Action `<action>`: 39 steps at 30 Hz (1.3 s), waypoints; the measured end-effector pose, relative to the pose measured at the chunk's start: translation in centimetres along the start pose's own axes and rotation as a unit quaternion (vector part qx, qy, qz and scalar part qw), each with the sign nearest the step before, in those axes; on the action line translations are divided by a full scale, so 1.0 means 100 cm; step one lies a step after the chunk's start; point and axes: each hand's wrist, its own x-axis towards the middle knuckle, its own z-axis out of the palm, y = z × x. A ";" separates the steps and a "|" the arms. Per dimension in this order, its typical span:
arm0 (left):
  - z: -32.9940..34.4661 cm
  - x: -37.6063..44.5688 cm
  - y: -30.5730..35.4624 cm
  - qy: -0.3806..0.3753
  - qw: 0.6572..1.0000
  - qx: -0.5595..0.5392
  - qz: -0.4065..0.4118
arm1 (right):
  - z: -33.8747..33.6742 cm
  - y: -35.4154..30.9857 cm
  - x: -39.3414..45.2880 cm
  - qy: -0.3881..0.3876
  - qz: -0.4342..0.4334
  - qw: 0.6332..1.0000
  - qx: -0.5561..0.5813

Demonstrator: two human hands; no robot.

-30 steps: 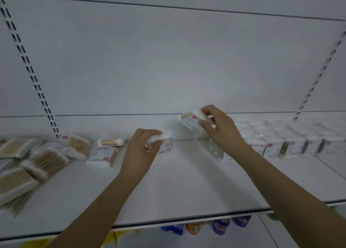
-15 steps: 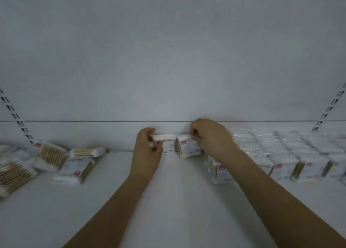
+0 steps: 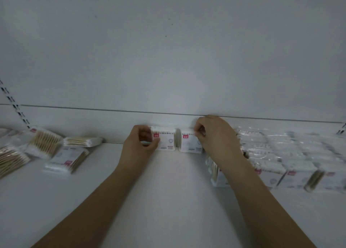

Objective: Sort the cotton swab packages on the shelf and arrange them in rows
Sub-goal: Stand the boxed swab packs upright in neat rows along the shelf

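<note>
Two white cotton swab packages with small red labels stand upright side by side against the back wall of the shelf [image 3: 168, 191]. My left hand [image 3: 139, 144] grips the left package [image 3: 167, 141] at its left edge. My right hand [image 3: 217, 137] pinches the top right corner of the right package [image 3: 189, 142]. To the right, rows of upright packages [image 3: 292, 159] fill the shelf, and my right forearm hides part of the nearest one. At the left lies a loose pile of packages [image 3: 46, 146], several flat or tilted.
The white back panel [image 3: 168, 60] rises straight behind the packages. A slotted upright rail [image 3: 13, 105] runs at the far left. Bare shelf surface lies between the loose pile and the arranged rows, in front of my hands.
Both hands carried their packages back to the wall and set them upright next to each other. The view has closed in on the shelf.
</note>
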 end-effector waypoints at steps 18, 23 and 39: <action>-0.041 -0.006 0.037 -0.034 0.992 0.122 -0.007 | -0.046 -0.053 0.008 0.093 -0.012 0.991 0.096; -0.119 -0.033 0.019 0.102 0.951 0.281 0.076 | -0.017 -0.124 0.030 0.126 -0.051 0.968 0.212; -0.187 -0.051 -0.030 0.224 0.955 0.132 -0.146 | 0.151 -0.203 0.018 -0.129 -0.106 0.954 0.249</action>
